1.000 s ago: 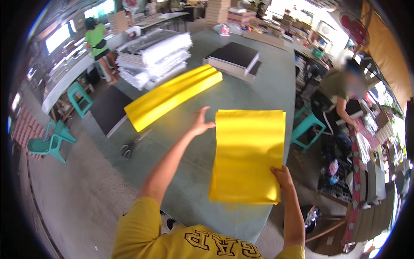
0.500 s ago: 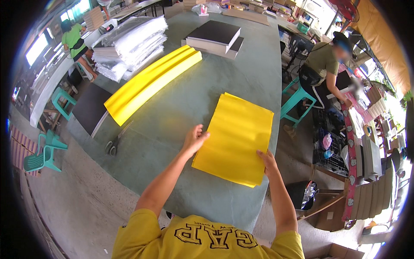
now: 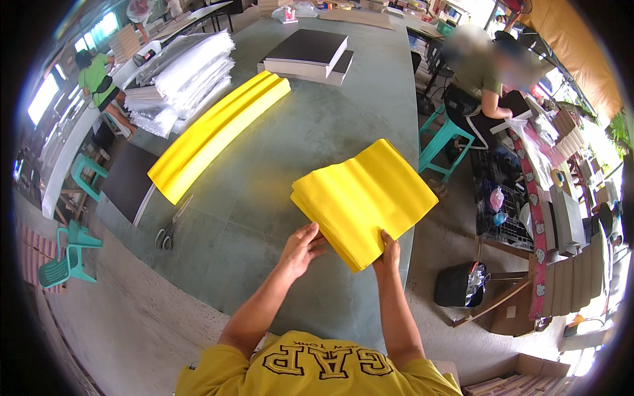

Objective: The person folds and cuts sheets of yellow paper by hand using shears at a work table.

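Note:
A stack of yellow sheets (image 3: 363,198), apparently paper, is tilted above the grey-green table, its surface gently bowed. My right hand (image 3: 388,253) pinches its near edge, thumb on top and the other fingers hidden underneath. Beside the stack's lower left edge is my left hand (image 3: 302,251), its fingers apart and partly curled, with nothing held in them. Farther left, a long curved pile of yellow sheets (image 3: 218,135) lies across the table. Scissors with dark handles (image 3: 165,236) rest near that pile's front end.
Black-covered thick books (image 3: 307,49) stand at the table's far side. Left of them is a stack of plastic-wrapped bundles (image 3: 191,82); a dark board (image 3: 129,178) lies nearer. A co-worker (image 3: 472,86) sits on a green stool (image 3: 446,142) to the right. The table's right edge (image 3: 415,165) runs close to the stack.
The yellow stack has been lifted and turned clockwise, its sheets now bowed. My right hand has shifted left along its edge; my left hand has moved nearer to me.

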`<state>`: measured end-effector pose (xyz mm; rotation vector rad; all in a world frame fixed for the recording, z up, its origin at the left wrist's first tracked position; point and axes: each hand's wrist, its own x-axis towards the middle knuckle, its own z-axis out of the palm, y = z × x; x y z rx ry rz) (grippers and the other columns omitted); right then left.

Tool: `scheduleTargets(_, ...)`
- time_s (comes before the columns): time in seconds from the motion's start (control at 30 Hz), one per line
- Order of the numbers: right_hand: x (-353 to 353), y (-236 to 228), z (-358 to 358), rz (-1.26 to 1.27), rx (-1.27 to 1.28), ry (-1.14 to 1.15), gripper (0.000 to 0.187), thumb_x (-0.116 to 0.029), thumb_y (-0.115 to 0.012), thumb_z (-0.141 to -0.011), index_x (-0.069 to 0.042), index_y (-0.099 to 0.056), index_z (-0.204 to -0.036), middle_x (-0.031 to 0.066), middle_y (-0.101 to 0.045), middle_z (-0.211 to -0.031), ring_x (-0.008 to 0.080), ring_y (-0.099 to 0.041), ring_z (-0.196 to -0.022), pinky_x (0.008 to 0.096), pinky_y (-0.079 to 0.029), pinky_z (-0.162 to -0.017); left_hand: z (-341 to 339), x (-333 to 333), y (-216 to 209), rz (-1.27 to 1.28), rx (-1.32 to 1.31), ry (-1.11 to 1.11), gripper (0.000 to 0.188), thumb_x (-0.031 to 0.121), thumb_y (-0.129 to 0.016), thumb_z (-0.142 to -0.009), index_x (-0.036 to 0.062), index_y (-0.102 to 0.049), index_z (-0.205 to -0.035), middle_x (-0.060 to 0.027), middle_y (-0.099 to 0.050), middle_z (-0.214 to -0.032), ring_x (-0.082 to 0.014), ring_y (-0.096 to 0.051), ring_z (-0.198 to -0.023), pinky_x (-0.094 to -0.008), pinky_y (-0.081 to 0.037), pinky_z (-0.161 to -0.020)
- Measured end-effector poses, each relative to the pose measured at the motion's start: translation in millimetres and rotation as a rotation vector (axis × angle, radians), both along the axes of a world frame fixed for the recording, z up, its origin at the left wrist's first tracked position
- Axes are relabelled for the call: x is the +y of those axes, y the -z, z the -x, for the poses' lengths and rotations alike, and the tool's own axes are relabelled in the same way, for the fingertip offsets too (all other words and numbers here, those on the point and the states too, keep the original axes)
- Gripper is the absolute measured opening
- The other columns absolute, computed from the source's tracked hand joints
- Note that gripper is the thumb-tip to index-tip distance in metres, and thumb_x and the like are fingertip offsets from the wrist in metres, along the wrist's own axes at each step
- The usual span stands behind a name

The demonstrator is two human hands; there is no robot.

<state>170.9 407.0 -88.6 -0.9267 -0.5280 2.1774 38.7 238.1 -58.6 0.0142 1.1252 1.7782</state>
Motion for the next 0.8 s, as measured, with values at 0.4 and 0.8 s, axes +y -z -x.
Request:
scheduleTargets(0.4, -41.6, 16.0, -2.1, -0.275, -0.137, 0.118, 0.038, 0.008, -0.051, -0.076, -0.005, -0.044, -0.111, 0.0059, -0.054, -0.102, 0.0184, -0.055, -0.092, 0.0302, -0.047, -0.077, 0.2, 44.5, -11.9, 0.041, 0.135, -0.052, 0.058, -0.003, -0.065, -0.068, 0.0047, -0.037, -0.118, -0.0116, -0.052, -0.109, -0.0246, -0.054, -0.097, -0.0376, -0.047, -0.081)
scheduleTargets(0.8, 77.1, -11.2, -116.1, -0.269, -0.203, -0.195, 0.032, -0.019, -0.058, -0.083, -0.002, -0.052, -0.109, 0.0077, -0.061, -0.085, 0.0192, -0.060, -0.076, 0.0302, -0.048, -0.069, 80.8, -18.8, -6.8, 0.344, 0.525, 0.346, 0.043, -0.010, -0.061, -0.068, -0.0024, -0.053, -0.109, -0.0098, -0.061, -0.099, -0.0208, -0.058, -0.089, -0.0314, -0.045, -0.081)
